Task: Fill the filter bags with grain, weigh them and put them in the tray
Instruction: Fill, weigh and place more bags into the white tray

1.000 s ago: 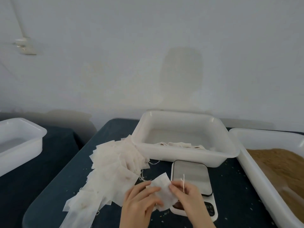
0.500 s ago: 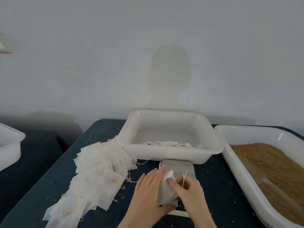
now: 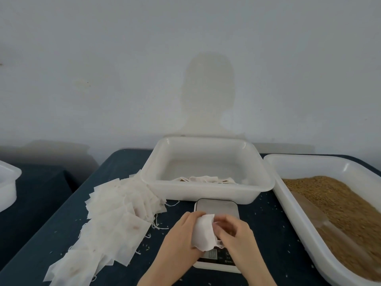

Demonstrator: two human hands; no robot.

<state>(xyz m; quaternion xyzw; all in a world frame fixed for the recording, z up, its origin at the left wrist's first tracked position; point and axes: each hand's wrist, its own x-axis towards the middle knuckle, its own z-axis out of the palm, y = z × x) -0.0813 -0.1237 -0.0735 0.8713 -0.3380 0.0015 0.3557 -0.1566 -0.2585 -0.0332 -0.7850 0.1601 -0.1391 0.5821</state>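
Both of my hands hold one white filter bag (image 3: 203,232) above the small scale (image 3: 218,209). My left hand (image 3: 181,242) cups the bag from the left. My right hand (image 3: 235,234) pinches its right edge with curled fingers. The scale's display is partly hidden by the bag and my hands. Behind the scale stands a white tray (image 3: 208,193) with a few filled bags (image 3: 204,179) lying in it. A large white tub (image 3: 292,207) on the right holds brown grain (image 3: 340,211).
A long pile of empty filter bags (image 3: 111,221) fans across the dark table (image 3: 266,230) to the left of my hands. Loose grains lie scattered on the cloth. Another white tub (image 3: 8,182) stands on a separate surface at far left. A wall closes the back.
The bag was turned from flat to upright between my hands, and its mouth is now being worked by my right fingers. The view has shifted to the right.
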